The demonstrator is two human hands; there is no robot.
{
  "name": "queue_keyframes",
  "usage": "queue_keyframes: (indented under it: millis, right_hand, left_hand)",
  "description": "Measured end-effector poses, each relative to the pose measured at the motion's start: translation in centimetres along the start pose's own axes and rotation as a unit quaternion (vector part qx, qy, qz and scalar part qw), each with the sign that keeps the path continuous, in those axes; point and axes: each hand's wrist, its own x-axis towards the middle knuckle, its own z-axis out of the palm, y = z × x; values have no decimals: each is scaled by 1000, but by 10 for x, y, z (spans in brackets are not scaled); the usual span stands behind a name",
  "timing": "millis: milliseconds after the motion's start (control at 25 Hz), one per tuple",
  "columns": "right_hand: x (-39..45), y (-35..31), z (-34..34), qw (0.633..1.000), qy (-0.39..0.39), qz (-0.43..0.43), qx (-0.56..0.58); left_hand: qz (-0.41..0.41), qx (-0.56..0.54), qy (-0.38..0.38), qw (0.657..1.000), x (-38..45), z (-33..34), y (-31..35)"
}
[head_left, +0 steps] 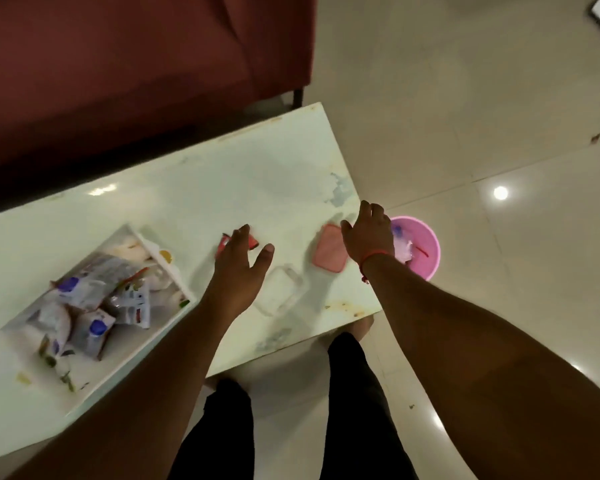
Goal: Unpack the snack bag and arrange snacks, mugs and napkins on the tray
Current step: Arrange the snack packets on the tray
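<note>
Both hands hang over a pale, glossy white table with fingers spread and nothing in them. The left hand hovers above a small red packet, which shows only in part beyond its fingers. Just to the right of that hand's thumb lies a clear, rounded-rectangular plastic container, flat on the table. The right hand is stretched out near the table's right edge, its fingers loosely parted; a thin red thread circles its wrist. Just left of this hand sits a pink, rounded-square plastic lid. Beyond and beneath the right hand, down on the tiled floor, stands a round pink plastic tub with crumpled wrappers inside.

Well to the left of the left hand rests a white rectangular tray with a leaf print, lying at an angle. On it are piled several silvery-white snack packets with blue and red markings.
</note>
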Motion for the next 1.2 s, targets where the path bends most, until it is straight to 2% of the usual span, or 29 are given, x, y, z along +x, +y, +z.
queue_keyframes:
  millis: [160, 240, 400, 600, 760, 880, 1040, 1120, 1200]
  right_hand:
    - [-65, -118, 57, 999, -21, -47, -4]
    - [-95, -169, 90, 997, -34, -70, 18]
    - [-148, -257, 142, 987, -49, -152, -3]
    - [-182, -311, 174, 953, -55, -294, -46]
    - [-193, -353, 202, 915, -77, -382, -104]
    - [-193, -375, 216, 910, -67, -374, -167]
    - [-183, -386, 214, 913, -40, -363, -182]
    - [-171, -388, 200, 926, -33, -353, -129]
    - [-154, -387, 182, 958, -60, -281, 0]
  left_hand:
    - [25, 101, -4, 995, -22, -95, -89]
    - [25, 155, 19, 987, -28, -139, -134]
    - [-28, 180, 43, 982, -38, -206, -230]
    - [-74, 141, 56, 986, -43, -218, -294]
    - [-65, 117, 85, 987, -35, -209, -312]
    - [-45, 79, 102, 991, -26, -205, -314]
    - [-34, 42, 122, 991, -19, -207, -307]
    - [-26, 22, 127, 991, -14, -209, -300]
    - [-22, 3, 131, 991, -8, -209, -291]
